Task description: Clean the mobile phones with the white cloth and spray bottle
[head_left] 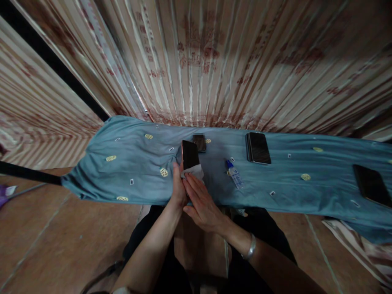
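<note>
I think I am in a room of a home, used as a small place for work on phones. At 12 o'clock hangs a long pleated curtain (214,61) with red patterns. My bench (128,171) has a blue cloth with small yellow designs. On it lie several phones (259,148) and a small bottle (235,174). Under me is a brown tiled floor (61,228).
</note>
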The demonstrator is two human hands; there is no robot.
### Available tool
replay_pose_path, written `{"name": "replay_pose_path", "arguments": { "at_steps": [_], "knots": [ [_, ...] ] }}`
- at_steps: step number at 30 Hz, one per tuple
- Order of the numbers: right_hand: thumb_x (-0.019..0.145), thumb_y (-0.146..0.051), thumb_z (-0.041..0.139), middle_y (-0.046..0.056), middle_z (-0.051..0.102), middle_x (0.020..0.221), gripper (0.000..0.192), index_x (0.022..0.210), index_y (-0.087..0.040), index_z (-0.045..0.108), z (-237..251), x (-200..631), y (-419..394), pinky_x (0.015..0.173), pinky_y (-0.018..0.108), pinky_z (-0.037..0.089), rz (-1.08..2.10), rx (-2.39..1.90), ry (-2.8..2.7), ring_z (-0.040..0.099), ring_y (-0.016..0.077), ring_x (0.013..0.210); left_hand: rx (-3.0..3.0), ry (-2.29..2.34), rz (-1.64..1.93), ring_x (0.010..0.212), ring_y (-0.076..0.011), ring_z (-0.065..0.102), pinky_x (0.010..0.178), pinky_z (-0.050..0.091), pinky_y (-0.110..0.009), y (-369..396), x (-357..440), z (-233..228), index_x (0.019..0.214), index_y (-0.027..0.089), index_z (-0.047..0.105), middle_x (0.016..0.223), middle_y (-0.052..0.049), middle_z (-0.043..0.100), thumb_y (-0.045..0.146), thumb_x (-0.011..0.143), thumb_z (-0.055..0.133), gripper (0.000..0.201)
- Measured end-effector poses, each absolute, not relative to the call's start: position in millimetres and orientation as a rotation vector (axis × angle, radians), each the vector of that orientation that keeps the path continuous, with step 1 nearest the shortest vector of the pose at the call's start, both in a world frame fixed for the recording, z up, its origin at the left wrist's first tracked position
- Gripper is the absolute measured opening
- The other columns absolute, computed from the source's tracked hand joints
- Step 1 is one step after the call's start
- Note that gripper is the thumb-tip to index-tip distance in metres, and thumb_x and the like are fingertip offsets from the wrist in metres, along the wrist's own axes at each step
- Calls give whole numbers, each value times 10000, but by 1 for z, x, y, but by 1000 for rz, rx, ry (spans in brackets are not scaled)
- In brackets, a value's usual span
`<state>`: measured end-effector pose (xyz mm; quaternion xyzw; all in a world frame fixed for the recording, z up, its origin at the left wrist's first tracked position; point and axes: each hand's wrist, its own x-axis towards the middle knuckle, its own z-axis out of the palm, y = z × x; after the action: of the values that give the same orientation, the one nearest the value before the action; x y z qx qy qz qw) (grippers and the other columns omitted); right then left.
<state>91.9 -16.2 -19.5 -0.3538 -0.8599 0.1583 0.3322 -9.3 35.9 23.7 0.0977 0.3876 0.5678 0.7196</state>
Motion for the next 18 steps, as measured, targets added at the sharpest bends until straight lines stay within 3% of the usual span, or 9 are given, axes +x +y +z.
{"name": "replay_pose_path", "arguments": {
  "at_steps": [6, 11, 14, 18],
  "knots": [
    [1021, -558, 288, 204, 341, 1599, 750, 1598, -113, 105, -22, 92, -18, 1199, 562, 312, 350, -967, -2304, 218, 297, 1531, 191, 871, 1307, 1125, -273, 692, 1000, 531, -388, 38, -15, 29, 1263, 198, 671, 1113, -85, 766, 600, 981, 310, 609],
    [1021, -555, 283, 189, 349, 1600, 729, 1597, -133, 136, -25, 93, -19, 1198, 594, 282, 291, -1022, -2285, 212, 310, 1532, 185, 866, 1362, 1148, -245, 679, 1013, 518, -361, 42, -16, 30, 1271, 199, 663, 1169, -69, 750, 540, 1006, 297, 565],
    [1014, -545, 341, 176, 252, 1643, 745, 1606, -169, 91, -28, 94, -20, 1195, 608, 283, 302, -1048, -2236, 163, 326, 1542, 186, 875, 1381, 1176, -253, 664, 1038, 507, -375, 44, -15, 31, 1254, 188, 667, 1110, -61, 766, 504, 1016, 287, 549],
    [1017, -477, 391, 135, -28, 1693, 752, 1609, -225, 1, -31, 95, -20, 1183, 630, 298, 309, -1076, -2130, 73, 354, 1552, 179, 877, 1377, 1174, -267, 664, 1057, 496, -389, 47, -16, 29, 1210, 172, 679, 1045, -76, 774, 502, 1001, 361, 503]
  ]
}}
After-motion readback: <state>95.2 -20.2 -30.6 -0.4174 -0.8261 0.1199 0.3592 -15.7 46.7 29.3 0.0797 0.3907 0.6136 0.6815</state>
